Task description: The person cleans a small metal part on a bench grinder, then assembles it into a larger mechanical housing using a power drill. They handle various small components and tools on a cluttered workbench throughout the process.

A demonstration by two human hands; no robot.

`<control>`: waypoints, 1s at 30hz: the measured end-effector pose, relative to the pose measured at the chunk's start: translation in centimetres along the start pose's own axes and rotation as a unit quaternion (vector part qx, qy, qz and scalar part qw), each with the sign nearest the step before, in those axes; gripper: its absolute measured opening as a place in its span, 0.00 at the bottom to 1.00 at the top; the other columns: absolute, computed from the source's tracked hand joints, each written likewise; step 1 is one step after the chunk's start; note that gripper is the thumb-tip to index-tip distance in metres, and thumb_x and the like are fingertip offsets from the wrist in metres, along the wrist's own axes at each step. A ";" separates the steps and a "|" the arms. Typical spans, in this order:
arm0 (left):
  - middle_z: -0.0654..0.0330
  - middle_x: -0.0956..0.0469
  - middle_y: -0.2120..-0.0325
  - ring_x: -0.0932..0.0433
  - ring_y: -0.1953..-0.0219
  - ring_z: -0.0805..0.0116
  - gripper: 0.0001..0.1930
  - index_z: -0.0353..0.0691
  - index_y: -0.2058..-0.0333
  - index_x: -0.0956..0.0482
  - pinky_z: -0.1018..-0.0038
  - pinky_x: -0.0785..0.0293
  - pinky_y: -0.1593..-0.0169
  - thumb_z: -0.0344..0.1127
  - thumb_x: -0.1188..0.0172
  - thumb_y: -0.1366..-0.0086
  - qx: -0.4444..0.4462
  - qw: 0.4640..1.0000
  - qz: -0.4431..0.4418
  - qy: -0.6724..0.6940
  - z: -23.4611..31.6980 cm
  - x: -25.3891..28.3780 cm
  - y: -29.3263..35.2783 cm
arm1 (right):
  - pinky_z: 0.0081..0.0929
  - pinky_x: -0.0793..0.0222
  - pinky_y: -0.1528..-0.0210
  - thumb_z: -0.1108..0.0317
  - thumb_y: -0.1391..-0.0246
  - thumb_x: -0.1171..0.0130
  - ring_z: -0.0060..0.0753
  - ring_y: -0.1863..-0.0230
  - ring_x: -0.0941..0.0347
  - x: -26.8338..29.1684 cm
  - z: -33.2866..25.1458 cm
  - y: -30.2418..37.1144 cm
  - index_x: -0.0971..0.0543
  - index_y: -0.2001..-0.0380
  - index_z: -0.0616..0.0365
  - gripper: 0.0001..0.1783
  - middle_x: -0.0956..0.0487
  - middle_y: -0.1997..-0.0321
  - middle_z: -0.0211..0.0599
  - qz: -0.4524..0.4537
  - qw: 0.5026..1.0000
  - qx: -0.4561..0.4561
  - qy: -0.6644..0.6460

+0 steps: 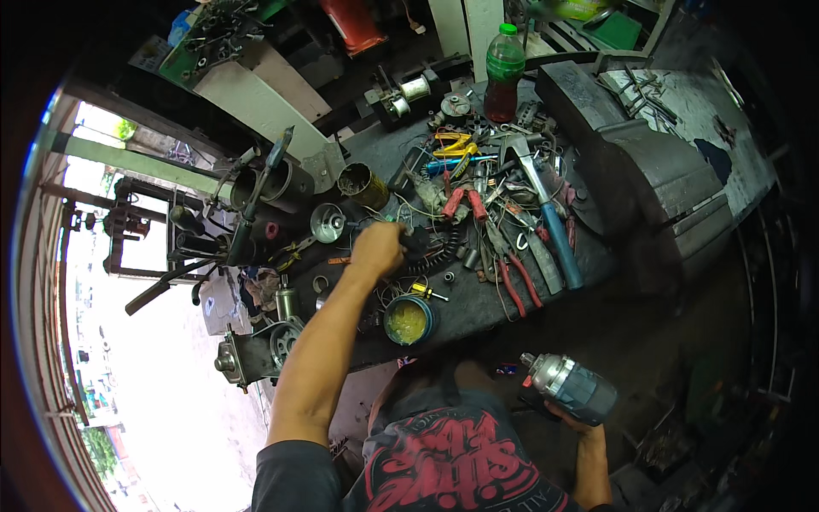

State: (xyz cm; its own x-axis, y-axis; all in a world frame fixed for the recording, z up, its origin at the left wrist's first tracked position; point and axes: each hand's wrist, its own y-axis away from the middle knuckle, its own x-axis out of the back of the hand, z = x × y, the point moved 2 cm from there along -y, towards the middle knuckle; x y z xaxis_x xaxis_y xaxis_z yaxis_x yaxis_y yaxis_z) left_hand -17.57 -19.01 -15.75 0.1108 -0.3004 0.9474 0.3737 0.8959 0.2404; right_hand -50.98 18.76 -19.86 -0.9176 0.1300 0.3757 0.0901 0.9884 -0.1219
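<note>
The right hand (572, 416) was closed around the grip of a power tool (576, 390), holding it off the bench (465, 314), to the right of the person's shirt (456, 465). The tool's silver nose pointed up and to the left, and its dark rear end lay toward the lower right. Part of that hand was hidden behind the tool.

The left hand (378, 248) reached over the bench, its fingers curled in beside a black object (415, 245); whether they had hold of it could not be told. A coiled cord (444, 256) lay just right of this object. Nearer the bench's front edge stood a blue tub (432, 323) of yellow grease (405, 322), with a yellow screwdriver (428, 292) just beyond it.

To the right of the cord lay red-handled pliers (526, 283) and a blue-handled hammer (560, 243). Beyond the left hand stood a can (370, 194), with a metal cup (328, 223) near it. A green-capped bottle (504, 75) stood upright toward the bench's far side.
</note>
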 end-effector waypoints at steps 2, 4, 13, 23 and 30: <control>0.40 0.13 0.57 0.14 0.49 0.44 0.19 0.37 0.49 0.12 0.56 0.20 0.44 0.31 0.26 0.40 0.044 0.997 0.037 0.047 -1.6 3.1 -0.3 | 0.45 0.25 0.36 0.72 0.54 0.17 0.41 0.44 0.16 0.2 0.7 0.2 0.12 0.49 0.55 0.26 0.12 0.47 0.36 -0.006 1.000 -0.004 -0.024; 0.39 0.14 0.61 0.14 0.54 0.40 0.14 0.38 0.54 0.11 0.53 0.19 0.46 0.30 0.29 0.39 0.065 0.984 0.128 0.109 -2.9 7.2 0.1 | 0.42 0.24 0.37 0.74 0.54 0.18 0.39 0.44 0.16 0.2 1.7 0.6 0.13 0.48 0.55 0.27 0.12 0.47 0.35 -0.016 0.990 -0.088 -0.105; 0.38 0.15 0.54 0.16 0.49 0.38 0.17 0.37 0.49 0.13 0.54 0.22 0.42 0.31 0.31 0.37 0.048 0.961 0.200 0.186 2.0 8.5 -1.6 | 0.37 0.22 0.38 0.80 0.53 0.20 0.35 0.43 0.18 0.5 3.6 -0.1 0.15 0.44 0.56 0.30 0.14 0.45 0.34 -0.041 0.954 -0.227 -0.189; 0.46 0.15 0.59 0.15 0.53 0.45 0.11 0.35 0.55 0.14 0.53 0.20 0.47 0.29 0.37 0.35 -0.090 0.965 0.178 0.172 7.0 -0.1 0.5 | 0.38 0.22 0.40 0.73 0.52 0.18 0.38 0.46 0.16 0.3 2.6 -0.4 0.14 0.47 0.57 0.27 0.12 0.49 0.36 -0.044 0.985 -0.149 -0.075; 0.44 0.12 0.62 0.10 0.63 0.45 0.10 0.34 0.60 0.13 0.54 0.14 0.59 0.29 0.39 0.37 -0.119 0.989 0.001 -0.090 8.6 -7.9 -4.3 | 0.40 0.21 0.42 0.69 0.52 0.17 0.42 0.47 0.15 -0.4 3.8 2.3 0.14 0.48 0.56 0.27 0.12 0.49 0.38 0.016 0.991 -0.094 -0.099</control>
State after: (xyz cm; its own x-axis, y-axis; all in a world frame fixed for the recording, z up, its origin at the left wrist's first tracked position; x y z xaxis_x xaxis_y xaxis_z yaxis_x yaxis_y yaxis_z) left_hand -28.00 -17.61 -22.47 -0.0463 -0.2154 0.9754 0.5823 0.7876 0.2015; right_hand -51.89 20.70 -23.74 -0.9693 0.1619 0.1849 0.1737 0.9836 0.0491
